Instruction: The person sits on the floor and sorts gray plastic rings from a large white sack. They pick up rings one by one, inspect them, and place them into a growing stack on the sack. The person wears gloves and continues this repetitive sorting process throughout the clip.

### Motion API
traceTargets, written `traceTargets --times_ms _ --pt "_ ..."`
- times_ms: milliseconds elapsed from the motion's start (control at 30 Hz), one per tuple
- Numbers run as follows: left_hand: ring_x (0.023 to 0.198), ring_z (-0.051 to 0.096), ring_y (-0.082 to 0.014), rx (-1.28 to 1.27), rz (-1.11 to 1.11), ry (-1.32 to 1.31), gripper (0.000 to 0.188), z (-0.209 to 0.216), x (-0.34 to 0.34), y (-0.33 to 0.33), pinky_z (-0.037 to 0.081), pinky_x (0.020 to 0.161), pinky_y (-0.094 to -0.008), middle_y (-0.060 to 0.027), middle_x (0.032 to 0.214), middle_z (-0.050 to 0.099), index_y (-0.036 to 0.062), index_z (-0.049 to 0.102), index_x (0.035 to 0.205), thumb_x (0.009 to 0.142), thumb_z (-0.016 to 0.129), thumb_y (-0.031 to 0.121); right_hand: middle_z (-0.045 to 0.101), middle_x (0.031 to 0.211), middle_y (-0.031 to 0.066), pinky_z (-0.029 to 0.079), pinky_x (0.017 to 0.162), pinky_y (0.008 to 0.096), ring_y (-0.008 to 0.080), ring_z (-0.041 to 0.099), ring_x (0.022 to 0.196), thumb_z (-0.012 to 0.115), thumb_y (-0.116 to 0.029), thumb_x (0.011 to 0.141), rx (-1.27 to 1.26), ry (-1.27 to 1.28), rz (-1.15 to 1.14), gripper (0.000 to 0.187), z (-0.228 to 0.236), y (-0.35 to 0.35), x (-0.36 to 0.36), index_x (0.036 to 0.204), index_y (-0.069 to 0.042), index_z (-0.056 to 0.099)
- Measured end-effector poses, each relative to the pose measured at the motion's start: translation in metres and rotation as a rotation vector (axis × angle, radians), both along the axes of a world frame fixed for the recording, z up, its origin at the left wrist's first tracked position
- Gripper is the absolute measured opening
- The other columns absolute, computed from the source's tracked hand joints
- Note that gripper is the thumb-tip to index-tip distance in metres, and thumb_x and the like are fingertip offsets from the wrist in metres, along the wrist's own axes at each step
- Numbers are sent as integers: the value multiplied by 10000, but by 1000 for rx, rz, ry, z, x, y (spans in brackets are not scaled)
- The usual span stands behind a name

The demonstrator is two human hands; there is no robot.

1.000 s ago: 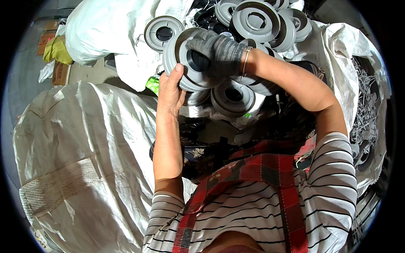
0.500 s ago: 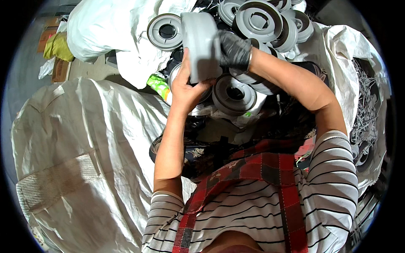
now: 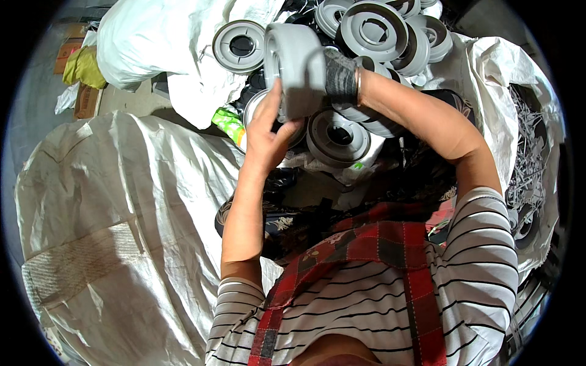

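Observation:
A thick, round grey plastic part (image 3: 302,70), shaped like a hollow wheel, is held up on edge in front of me. My left hand (image 3: 266,131), bare, grips it at its lower left rim, thumb below and fingers along the near face. My right hand (image 3: 342,79) wears a black and grey knitted glove and lies against the part's right side. Its fingers are hidden behind the part, so whether they hold anything does not show. Just below is another grey ring part (image 3: 339,135), and one more grey ring part (image 3: 238,46) rests to the left.
Several similar grey parts (image 3: 373,30) are heaped at the far side. A large white woven sack (image 3: 122,207) spreads on the left, and a white bag (image 3: 146,43) bulges behind it. At the right, an open sack holds thin grey plastic strips (image 3: 530,165). A green packet (image 3: 229,124) lies near my left wrist.
The held part has turned, so its open face now shows on the left, and it sits slightly lower and further right. My gloved right hand has shifted a little right.

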State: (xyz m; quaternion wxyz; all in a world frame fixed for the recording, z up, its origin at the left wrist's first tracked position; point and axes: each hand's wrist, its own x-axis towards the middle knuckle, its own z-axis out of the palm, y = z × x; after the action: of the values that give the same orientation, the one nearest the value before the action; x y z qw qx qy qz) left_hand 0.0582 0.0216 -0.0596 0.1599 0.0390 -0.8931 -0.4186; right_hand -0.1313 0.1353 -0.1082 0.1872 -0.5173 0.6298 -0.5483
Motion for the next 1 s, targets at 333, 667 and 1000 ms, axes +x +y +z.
traceTargets --times_ms 333,667,1000 --pt "1157 484 -359 -335 -8 -417 592 -14 21 -21 394 979 -370 -220 1229 527 -6 498 1249 697 708 40 654 742 147 485 685 441 332 628 717 577 -260 694 699 899 -739 255 21 65 -145 824 -57 659" --pt "1263 405 -241 931 220 91 751 -11 -26 -15 274 1075 -338 -193 1373 408 -47 233 1398 804 668 98 635 891 144 481 762 391 332 608 808 537 -353 834 494 1027 -415 312 15 20 -118 1001 -105 627" --pt "904 611 -250 1304 386 262 449 8 -23 -47 495 870 -403 -152 971 610 -39 479 1174 871 607 267 610 1067 184 451 923 377 333 570 1049 577 -184 786 737 699 -99 359 -72 -65 -36 1126 -68 578"
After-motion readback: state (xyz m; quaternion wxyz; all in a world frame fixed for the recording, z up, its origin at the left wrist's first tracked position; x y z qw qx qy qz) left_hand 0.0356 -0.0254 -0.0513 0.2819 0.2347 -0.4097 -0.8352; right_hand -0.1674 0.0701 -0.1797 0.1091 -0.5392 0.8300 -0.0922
